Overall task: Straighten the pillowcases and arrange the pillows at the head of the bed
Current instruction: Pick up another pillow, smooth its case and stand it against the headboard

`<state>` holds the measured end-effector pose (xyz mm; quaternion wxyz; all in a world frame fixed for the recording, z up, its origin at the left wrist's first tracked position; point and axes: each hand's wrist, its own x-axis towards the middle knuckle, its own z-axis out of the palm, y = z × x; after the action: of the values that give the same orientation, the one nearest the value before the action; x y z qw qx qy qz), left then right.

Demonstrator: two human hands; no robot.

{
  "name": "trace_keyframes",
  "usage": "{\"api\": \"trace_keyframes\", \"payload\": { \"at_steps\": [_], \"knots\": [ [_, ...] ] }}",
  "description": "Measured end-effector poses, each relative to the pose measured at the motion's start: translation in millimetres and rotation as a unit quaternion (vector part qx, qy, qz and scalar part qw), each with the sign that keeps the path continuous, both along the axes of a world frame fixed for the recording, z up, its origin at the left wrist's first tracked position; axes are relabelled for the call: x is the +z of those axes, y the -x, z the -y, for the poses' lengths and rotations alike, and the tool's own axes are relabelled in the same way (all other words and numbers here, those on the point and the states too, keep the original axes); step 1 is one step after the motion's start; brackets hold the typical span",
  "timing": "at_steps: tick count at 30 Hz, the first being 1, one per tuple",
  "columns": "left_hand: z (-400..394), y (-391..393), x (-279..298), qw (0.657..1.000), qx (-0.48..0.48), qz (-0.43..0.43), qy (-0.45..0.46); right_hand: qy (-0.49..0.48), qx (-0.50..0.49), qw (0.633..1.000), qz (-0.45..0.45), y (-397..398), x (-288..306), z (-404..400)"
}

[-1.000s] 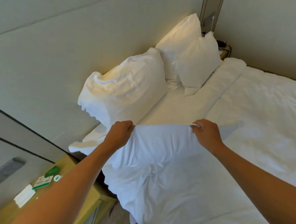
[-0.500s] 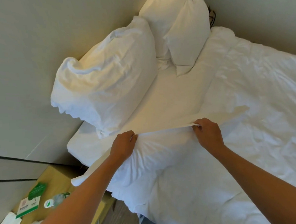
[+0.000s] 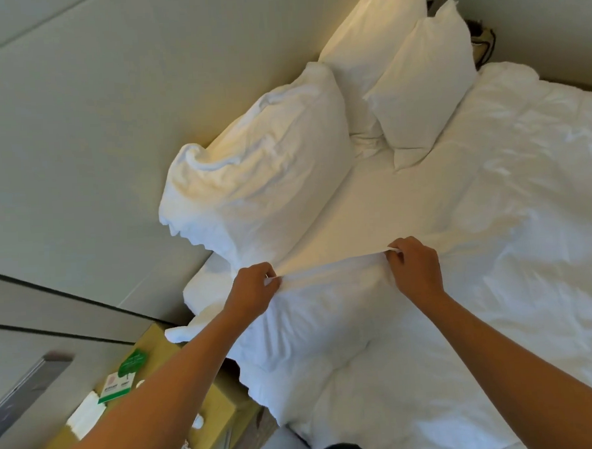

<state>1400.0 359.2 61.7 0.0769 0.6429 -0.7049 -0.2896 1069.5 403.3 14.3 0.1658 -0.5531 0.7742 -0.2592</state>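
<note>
A white pillow (image 3: 313,323) lies flat on the near corner of the bed (image 3: 515,247). My left hand (image 3: 253,291) pinches the far edge of its pillowcase at the left. My right hand (image 3: 415,269) pinches the same edge at the right, so the fabric is taut between them. A crumpled white pillow (image 3: 261,171) leans against the wall just beyond. Two smoother pillows stand at the far end: a large pillow (image 3: 371,48) at the wall and a smaller pillow (image 3: 421,84) in front of it.
A yellow-green bedside table (image 3: 166,399) stands at the lower left, holding green-and-white cards (image 3: 119,384) and white paper (image 3: 83,419). A grey padded wall (image 3: 93,114) runs along the left of the bed. The white duvet is wrinkled on the right.
Both hands have lowered the held pillow from upright to flat on the bed while still gripping its edge. The view has swung with my head.
</note>
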Motion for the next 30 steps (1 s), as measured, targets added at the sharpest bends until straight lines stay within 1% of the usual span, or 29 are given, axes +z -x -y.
{"api": "trace_keyframes", "payload": {
  "at_steps": [4, 8, 12, 17, 20, 26, 28, 30],
  "knots": [
    [1.0, 13.7, 10.7, 1.0, -0.013, 0.017, 0.004, -0.002, 0.014, 1.0, 0.023, 18.2, -9.2, 4.5],
    [4.6, 15.3, 14.6, 1.0, -0.008, 0.027, 0.005, 0.004, 0.03, 0.998, 0.047, 23.8, -6.2, 10.6],
    [18.9, 18.3, 23.6, 0.999, -0.003, 0.03, 0.019, 0.006, 0.06, 0.998, 0.027, 31.4, 9.1, 25.8],
    [41.0, 19.8, 45.9, 0.998, 0.013, 0.025, 0.064, -0.009, 0.087, 0.996, -0.02, 34.2, 51.7, 68.7],
    [58.6, 14.2, 58.6, 0.996, 0.036, 0.018, 0.076, 0.021, 0.101, 0.994, -0.035, 32.5, 73.0, 97.1],
    [90.9, -5.9, 88.2, 0.987, 0.103, -0.012, 0.122, 0.144, 0.124, 0.981, -0.043, 15.2, 129.6, 163.9],
    [99.9, -8.1, 95.7, 0.983, 0.117, -0.02, 0.141, 0.163, 0.141, 0.975, -0.055, 11.8, 143.3, 188.1],
    [105.5, -5.2, 98.1, 0.98, 0.128, -0.028, 0.151, 0.161, 0.151, 0.973, -0.062, 12.7, 149.5, 209.3]
  ]
}}
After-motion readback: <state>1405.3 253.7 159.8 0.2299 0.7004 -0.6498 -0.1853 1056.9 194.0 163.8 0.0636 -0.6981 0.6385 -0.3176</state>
